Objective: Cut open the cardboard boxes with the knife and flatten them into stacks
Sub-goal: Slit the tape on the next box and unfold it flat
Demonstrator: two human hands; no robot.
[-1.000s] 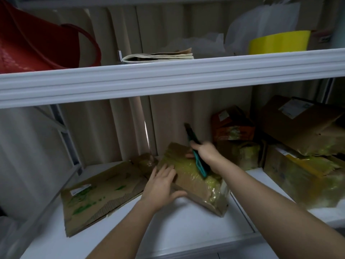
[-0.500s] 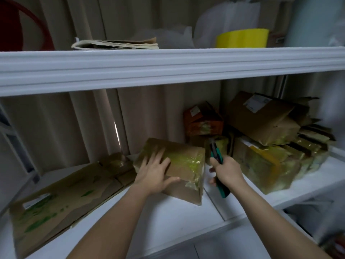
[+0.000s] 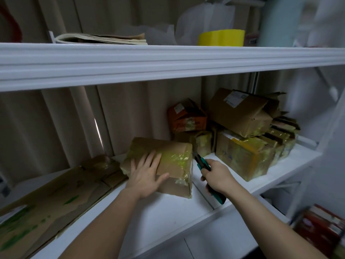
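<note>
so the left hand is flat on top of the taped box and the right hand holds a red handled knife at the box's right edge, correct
Not quite: the knife has a teal handle, not red, as the head view shows. The rest holds: the left hand lies flat on top of the taped box, and the right hand holds the knife with its tip at the box's right edge.

One view only, head-worn, looking forward and slightly down into a white shelf unit at close range. The upper shelf's edge (image 3: 168,64) runs across just above the middle, seen nearly edge-on; the lower shelf (image 3: 164,212) is looked down on. Both forearms reach in from the bottom edge. The wide lens bends straight lines toward the corners.
</note>
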